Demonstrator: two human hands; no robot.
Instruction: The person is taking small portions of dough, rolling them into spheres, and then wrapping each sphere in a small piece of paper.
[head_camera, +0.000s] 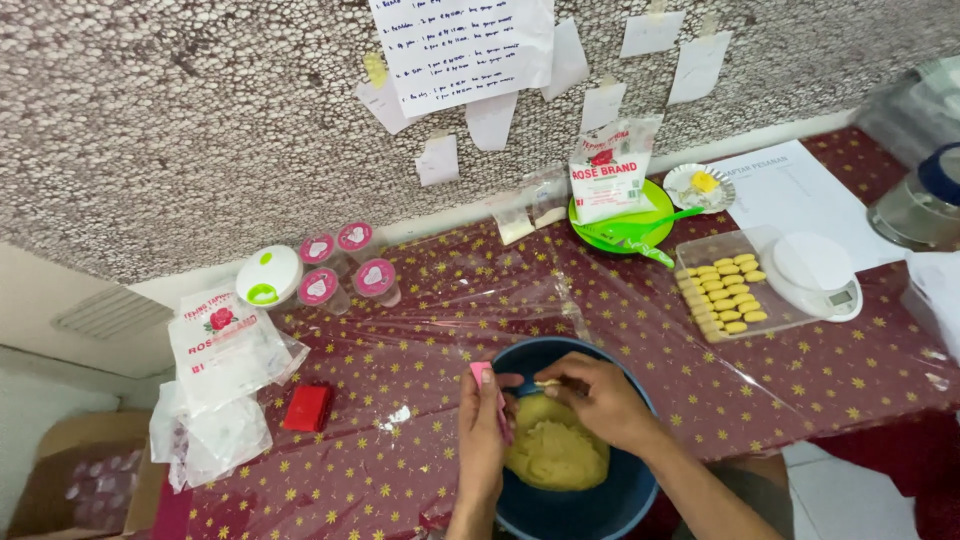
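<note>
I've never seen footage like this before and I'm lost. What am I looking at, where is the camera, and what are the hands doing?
There is no machine here, just a person working with two bare hands. The single picture comes from a camera worn on the person's head, looking down at a table covered by a dark red cloth with gold stars.

The left hand holds a small pink tool. The right hand pinches a bit of dough at its fingertips. Both hover over a blue bowl holding a lump of yellow dough.

Further back lie a clear tray of shaped yellow pieces, a white kitchen scale, a green plate with a white flour bag on it, and four pink-lidded cups.
</note>
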